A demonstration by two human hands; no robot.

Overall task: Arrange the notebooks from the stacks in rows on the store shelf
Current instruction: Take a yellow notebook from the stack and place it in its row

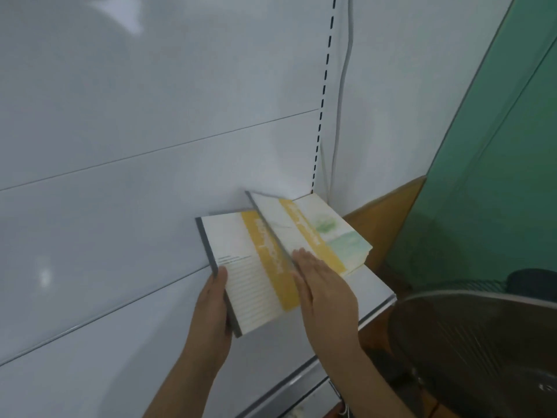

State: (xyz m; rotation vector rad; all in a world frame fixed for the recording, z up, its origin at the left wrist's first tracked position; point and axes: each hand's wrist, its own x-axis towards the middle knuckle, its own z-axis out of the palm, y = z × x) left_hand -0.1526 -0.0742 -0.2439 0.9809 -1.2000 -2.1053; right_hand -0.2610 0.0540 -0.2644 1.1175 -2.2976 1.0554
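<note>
Two groups of white notebooks with a yellow band and grey spine lie at the right end of the white store shelf (120, 297). My left hand (211, 312) grips the near-left edge of the left notebook stack (241, 276). The right notebook stack (319, 233) sits against the shelf's back corner, its left edge overlapping the left stack. My right hand (325, 294) lies flat, fingers together, palm down where the two stacks meet, pressing on them without gripping.
A slotted upright (322, 101) runs up the white back panel. The shelf's metal front lip (373, 315) ends at the right. A dark round fan guard (482, 351) stands at lower right, with a green wall (497, 176) and brown trim (388, 206) behind it.
</note>
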